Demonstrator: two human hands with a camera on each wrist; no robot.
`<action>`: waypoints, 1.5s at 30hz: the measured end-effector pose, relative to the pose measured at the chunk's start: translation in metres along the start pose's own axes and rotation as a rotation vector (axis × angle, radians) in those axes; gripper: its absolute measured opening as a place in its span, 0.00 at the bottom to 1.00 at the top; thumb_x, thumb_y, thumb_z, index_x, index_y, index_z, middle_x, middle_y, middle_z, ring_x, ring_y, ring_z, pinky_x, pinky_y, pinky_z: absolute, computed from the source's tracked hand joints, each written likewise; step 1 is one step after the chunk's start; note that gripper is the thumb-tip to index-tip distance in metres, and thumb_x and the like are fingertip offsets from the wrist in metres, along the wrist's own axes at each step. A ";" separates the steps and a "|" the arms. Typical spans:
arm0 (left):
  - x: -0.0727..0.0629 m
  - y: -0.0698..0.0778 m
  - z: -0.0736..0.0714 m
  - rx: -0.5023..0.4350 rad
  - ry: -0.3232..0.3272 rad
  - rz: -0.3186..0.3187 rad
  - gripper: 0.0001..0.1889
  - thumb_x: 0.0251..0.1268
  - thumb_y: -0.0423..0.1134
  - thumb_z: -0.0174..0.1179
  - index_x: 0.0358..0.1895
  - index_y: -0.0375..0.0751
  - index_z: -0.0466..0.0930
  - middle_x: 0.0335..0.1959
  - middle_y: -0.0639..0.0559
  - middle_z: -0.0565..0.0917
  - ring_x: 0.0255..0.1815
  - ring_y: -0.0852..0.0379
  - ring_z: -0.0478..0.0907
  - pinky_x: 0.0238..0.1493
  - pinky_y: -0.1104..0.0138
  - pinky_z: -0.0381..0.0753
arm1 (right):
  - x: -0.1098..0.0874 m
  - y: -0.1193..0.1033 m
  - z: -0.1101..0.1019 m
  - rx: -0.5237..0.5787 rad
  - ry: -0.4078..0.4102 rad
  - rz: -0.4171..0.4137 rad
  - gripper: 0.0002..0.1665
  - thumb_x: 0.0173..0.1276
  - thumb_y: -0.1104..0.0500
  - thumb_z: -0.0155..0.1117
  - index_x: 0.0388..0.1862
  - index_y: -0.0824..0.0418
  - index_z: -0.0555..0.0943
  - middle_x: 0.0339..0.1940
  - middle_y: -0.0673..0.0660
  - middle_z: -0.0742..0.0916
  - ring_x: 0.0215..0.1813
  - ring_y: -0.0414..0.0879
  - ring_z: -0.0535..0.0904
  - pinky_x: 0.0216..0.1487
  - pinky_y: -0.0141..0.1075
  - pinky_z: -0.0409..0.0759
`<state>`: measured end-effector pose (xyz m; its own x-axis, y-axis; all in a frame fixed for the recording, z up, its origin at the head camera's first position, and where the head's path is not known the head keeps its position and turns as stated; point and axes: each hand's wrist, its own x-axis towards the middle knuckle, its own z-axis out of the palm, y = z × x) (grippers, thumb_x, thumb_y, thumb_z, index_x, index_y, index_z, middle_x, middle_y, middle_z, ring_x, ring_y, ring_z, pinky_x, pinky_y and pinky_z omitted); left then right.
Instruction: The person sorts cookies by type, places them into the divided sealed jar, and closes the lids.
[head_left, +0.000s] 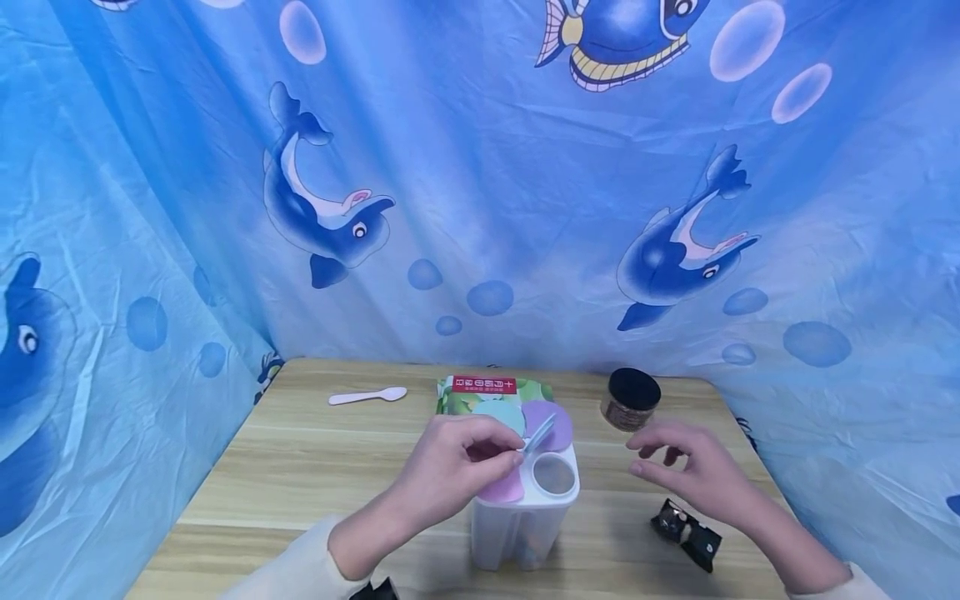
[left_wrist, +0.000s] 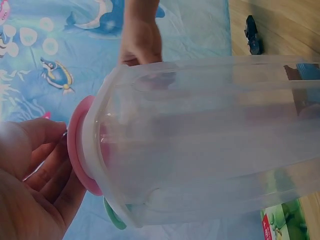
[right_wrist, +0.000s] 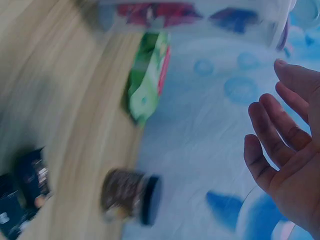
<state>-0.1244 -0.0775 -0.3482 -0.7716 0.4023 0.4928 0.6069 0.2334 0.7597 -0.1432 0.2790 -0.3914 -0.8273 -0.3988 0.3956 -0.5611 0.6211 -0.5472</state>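
A translucent storage container with a white top stands upright on the table. Green, purple and pink round lids cover parts of its top, and a round opening shows at the front right. Over the top my left hand pinches a light blue lid, tilted on edge beside the opening. In the left wrist view those fingers are right behind the pink lid. My right hand hovers to the right of the container, fingers loosely bent and holding nothing. Red and blue packets show through the container wall.
Behind the container lies a green package with a red label. A jar with a black lid stands at the back right. Small dark packets lie below my right hand. A pale spoon rests at the back left.
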 end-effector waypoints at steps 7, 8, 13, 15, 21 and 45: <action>0.002 0.000 0.002 0.001 -0.008 0.014 0.05 0.61 0.33 0.72 0.39 0.46 0.91 0.35 0.56 0.90 0.33 0.68 0.83 0.36 0.69 0.87 | -0.029 0.042 -0.005 0.035 -0.085 0.190 0.11 0.67 0.55 0.74 0.48 0.46 0.86 0.45 0.47 0.88 0.42 0.33 0.84 0.34 0.33 0.81; 0.002 0.000 0.002 0.002 -0.008 0.017 0.05 0.61 0.33 0.72 0.39 0.46 0.91 0.35 0.56 0.90 0.33 0.68 0.83 0.36 0.69 0.87 | -0.033 0.048 -0.006 0.036 -0.098 0.222 0.11 0.68 0.54 0.74 0.48 0.47 0.86 0.45 0.48 0.88 0.43 0.33 0.84 0.35 0.33 0.82; 0.001 -0.001 0.002 0.000 -0.005 0.034 0.05 0.61 0.32 0.72 0.39 0.45 0.90 0.34 0.56 0.90 0.33 0.68 0.83 0.35 0.69 0.87 | -0.049 0.077 -0.006 0.045 -0.152 0.347 0.14 0.67 0.51 0.74 0.49 0.52 0.86 0.47 0.52 0.89 0.42 0.32 0.84 0.35 0.33 0.82; 0.001 -0.001 0.002 -0.001 -0.003 0.042 0.06 0.60 0.31 0.72 0.38 0.44 0.90 0.34 0.57 0.90 0.33 0.68 0.83 0.35 0.69 0.87 | -0.054 0.087 -0.005 0.044 -0.160 0.372 0.14 0.67 0.51 0.74 0.49 0.53 0.87 0.48 0.54 0.89 0.42 0.32 0.84 0.34 0.33 0.81; 0.001 -0.001 0.001 0.000 -0.003 0.047 0.06 0.60 0.30 0.72 0.39 0.44 0.90 0.34 0.58 0.89 0.33 0.68 0.83 0.35 0.69 0.87 | -0.067 0.112 0.001 0.046 -0.196 0.454 0.19 0.67 0.51 0.74 0.52 0.59 0.86 0.50 0.59 0.89 0.42 0.33 0.84 0.35 0.33 0.82; 0.000 0.002 0.002 0.003 0.002 0.034 0.06 0.61 0.30 0.71 0.39 0.45 0.91 0.34 0.62 0.89 0.33 0.67 0.83 0.37 0.69 0.88 | -0.084 0.153 0.030 0.119 -0.279 0.421 0.22 0.64 0.53 0.76 0.51 0.64 0.85 0.45 0.56 0.89 0.41 0.31 0.81 0.41 0.31 0.83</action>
<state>-0.1230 -0.0751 -0.3478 -0.7506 0.4087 0.5192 0.6336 0.2221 0.7411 -0.1607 0.3873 -0.5310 -0.9487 -0.3057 -0.0802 -0.1635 0.6920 -0.7032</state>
